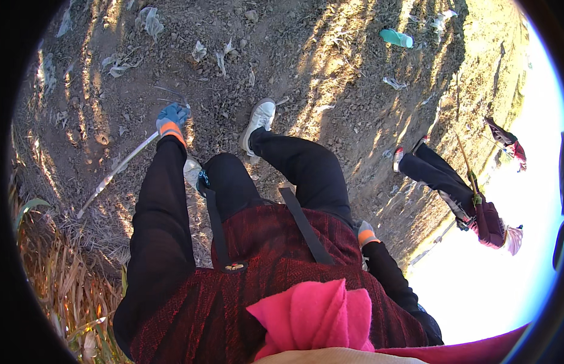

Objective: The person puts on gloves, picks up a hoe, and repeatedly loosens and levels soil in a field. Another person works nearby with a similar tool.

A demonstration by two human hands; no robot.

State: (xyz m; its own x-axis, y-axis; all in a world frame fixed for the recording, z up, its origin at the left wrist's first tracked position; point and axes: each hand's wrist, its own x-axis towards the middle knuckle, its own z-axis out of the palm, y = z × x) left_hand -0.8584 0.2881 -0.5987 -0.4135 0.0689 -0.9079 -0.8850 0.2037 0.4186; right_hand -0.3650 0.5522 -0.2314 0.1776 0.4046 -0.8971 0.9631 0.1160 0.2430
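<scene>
My left hand (173, 119), in a blue-grey work glove with an orange cuff, is closed around a long pale pole (120, 170). The pole slants down to the left over the bare soil. Thin, curved prongs (175, 94) show just beyond the glove; whether they belong to the pole cannot be told. My right hand (366, 233), gloved alike, rests low beside my right hip, its fingers mostly hidden by my clothes. What it holds, if anything, cannot be seen. My white shoe (260, 119) stands on the soil ahead.
Scraps of plastic (150, 22) and a turquoise bottle (396, 38) lie on the rough, stony ground. To the right a person (464, 200) grips a long wooden handle (465, 157); another person (507, 139) is farther off. Dry stalks (68, 291) stand at the lower left.
</scene>
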